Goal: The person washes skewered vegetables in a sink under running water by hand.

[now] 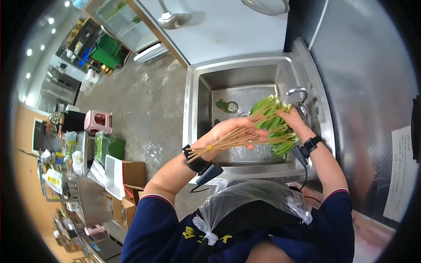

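Note:
A bundle of thin wooden skewers (226, 143), tied near one end with a yellow band (210, 148), lies across my left hand (237, 130), whose fingers curl around the sticks. At the other end of the skewers, green leafy vegetables (272, 128) fan out over the sink (193, 87). My right hand (291, 117) is closed on the far side of the greens, by their pale stem ends. Part of its fingers is hidden by the leaves. Just beyond this hand, the curved metal tap (298, 91) sticks out above the basin.
A green scrap (222, 104) lies beside the drain strainer (233, 107). Above the sink hangs a metal ladle (174, 20). On the left are a pink stool (98, 122), a white tub (115, 175) and cardboard boxes (133, 174). Another person (70, 122) stands far left.

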### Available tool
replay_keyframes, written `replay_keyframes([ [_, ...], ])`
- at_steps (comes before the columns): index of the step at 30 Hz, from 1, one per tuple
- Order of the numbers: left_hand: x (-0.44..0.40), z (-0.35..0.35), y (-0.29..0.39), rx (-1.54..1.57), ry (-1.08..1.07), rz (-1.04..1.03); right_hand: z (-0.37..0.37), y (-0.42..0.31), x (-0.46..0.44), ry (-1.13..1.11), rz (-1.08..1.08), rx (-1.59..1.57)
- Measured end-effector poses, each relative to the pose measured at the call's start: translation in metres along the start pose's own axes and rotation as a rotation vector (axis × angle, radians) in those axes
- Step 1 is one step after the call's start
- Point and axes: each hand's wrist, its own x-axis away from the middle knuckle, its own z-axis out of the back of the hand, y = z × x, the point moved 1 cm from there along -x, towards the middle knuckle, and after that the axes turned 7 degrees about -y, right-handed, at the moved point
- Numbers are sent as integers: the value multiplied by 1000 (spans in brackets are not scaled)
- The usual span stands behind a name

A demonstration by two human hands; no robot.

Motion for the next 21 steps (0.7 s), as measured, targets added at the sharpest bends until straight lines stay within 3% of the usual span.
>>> replay_keyframes([
  [3,-4,4,-3,40,7,-1,-8,8,-4,-18,96,-119],
  [10,-2,-1,0,23,40,10,-6,2,0,-51,33,-101],
  [12,-1,0,0,24,43,2,-4,8,-4,-8,38,73],
  [21,-4,4,7,163,70,-41,-2,4,-4,-150,-4,-48],
])
